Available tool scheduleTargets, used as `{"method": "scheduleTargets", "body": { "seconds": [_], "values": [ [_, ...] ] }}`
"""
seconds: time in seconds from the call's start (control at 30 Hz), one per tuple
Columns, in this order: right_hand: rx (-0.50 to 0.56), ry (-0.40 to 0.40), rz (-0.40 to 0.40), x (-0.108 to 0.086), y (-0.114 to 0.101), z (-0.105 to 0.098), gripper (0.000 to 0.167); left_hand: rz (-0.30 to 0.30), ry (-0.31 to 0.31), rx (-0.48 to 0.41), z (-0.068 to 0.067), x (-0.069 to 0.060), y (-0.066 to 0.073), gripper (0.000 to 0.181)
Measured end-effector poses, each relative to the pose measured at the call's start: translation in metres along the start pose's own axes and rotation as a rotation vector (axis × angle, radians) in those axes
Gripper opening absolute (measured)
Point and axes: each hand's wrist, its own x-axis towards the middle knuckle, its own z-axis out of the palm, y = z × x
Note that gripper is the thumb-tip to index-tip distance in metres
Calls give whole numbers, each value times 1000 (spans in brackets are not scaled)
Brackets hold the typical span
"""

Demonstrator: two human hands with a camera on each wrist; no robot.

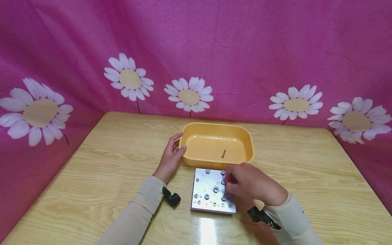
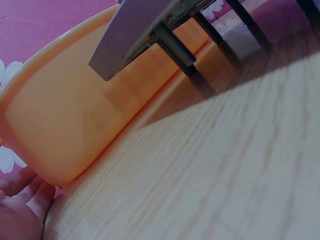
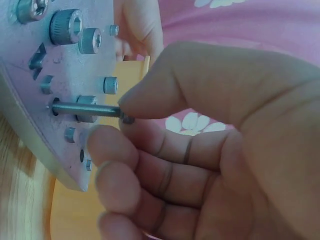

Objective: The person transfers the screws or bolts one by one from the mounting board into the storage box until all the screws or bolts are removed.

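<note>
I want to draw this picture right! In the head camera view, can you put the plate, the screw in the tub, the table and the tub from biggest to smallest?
Largest to smallest:
1. Table
2. Tub
3. Plate
4. Screw

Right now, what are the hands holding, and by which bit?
The right hand has a screw in its fingers, by the head end; the left hand grips the yellow tub by its left rim.
</note>
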Motion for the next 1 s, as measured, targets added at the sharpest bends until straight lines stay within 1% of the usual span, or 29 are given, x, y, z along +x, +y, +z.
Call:
{"method": "scheduleTargets", "body": {
  "seconds": [0.13,0.43,0.57,0.73,1.0],
  "values": [
    [11,4,1,1,1,0,9,-7,2,4,0,0,0,49],
    [23,25,-31,0,2,-2,9,-30,7,14,1,2,0,49],
    [32,42,-62,-2,3,-4,9,-28,8,9,1,2,0,49],
    [51,71,-105,-3,5,-5,9,-16,8,10,1,1,0,50],
    [68,160,-165,-3,6,-6,13,-24,5,2,0,1,-1,48]
  ]
}}
